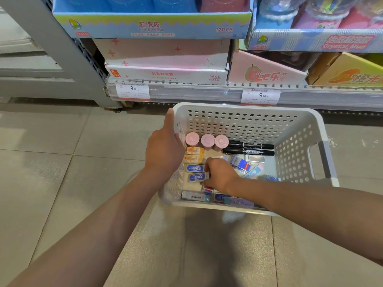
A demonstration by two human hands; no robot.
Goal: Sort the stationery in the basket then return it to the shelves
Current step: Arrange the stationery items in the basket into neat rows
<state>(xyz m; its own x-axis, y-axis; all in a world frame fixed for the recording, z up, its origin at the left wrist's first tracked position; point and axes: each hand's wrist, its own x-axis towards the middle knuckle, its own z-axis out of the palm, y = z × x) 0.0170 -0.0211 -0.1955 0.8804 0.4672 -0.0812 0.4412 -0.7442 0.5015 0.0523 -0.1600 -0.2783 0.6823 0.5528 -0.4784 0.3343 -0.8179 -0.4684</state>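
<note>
A white perforated basket (244, 121) sits on the tiled floor (51, 162) in front of a low shelf (207, 90). The left hand (163, 146) holds the basket's left wall near the far left corner, thumb stretched up along the outside of the rim and fingers hooked over the edge to the inside. The right hand (219, 175) reaches down into the basket from the near right side, its fingers curled onto the right end of a blue-labelled eraser (196, 176) lying by the left wall; whether it actually pinches the eraser or only touches it, I cannot tell.

Along the left wall the stationery forms a column: 2 orange erasers (194, 154) stacked one behind the other, then another blue eraser (194, 168), then the one under the fingers. At the far end of that column stand 3 pink round-capped tubes (207, 140) in a row, upright and touching. To their right 2 black markers (249, 149) lie side by side, pointing toward the right wall. Loose erasers (241, 163) in blue and pastel wrappers lie scattered across the middle and right of the basket floor, and more sit along the near edge, including a barcoded one (194, 196).

On the shelf behind stand pink and blue display boxes (165, 59), with 2 price tags (132, 91) reading 9.90 on its front edge.
</note>
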